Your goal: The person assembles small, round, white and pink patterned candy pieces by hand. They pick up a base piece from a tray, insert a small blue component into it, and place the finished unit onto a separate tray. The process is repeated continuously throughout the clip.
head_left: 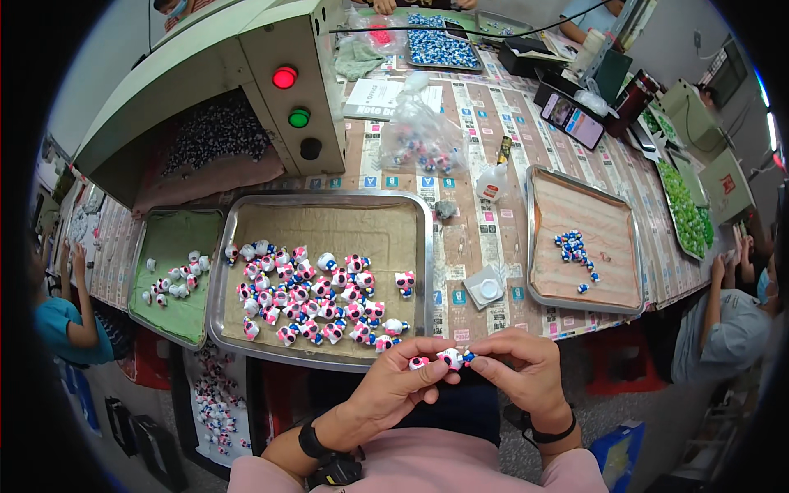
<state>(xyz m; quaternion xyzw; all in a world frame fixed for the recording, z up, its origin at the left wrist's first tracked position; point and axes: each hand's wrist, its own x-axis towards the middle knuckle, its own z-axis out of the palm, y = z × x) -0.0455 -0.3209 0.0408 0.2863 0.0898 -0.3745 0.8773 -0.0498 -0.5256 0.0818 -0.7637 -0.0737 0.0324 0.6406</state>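
Head view, figurine: the small white-headed figurine [450, 358] is between the two hands, just beyond the near edge of the large tray [401, 223].
Left hand: the left hand [388, 381] grasps the head with thumb and fingers, and also keeps a pink-and-white piece [419, 362] in its fingers.
Right hand: the right hand [526, 367] pinches the blue part [468, 357] at the figurine's right end; whether that is joined to the head I cannot tell.
Handling: probably light and stiff, likely hard plastic; the glossy surface may slip, and the small blue end seems the more fragile.
Best hold: fingertips around the rounded head, a gentle pinch on the blue end.
Trays: pink-and-white figurines [308, 308] lie in the large tray; small blue pieces [569, 242] lie in the right tray [575, 209].
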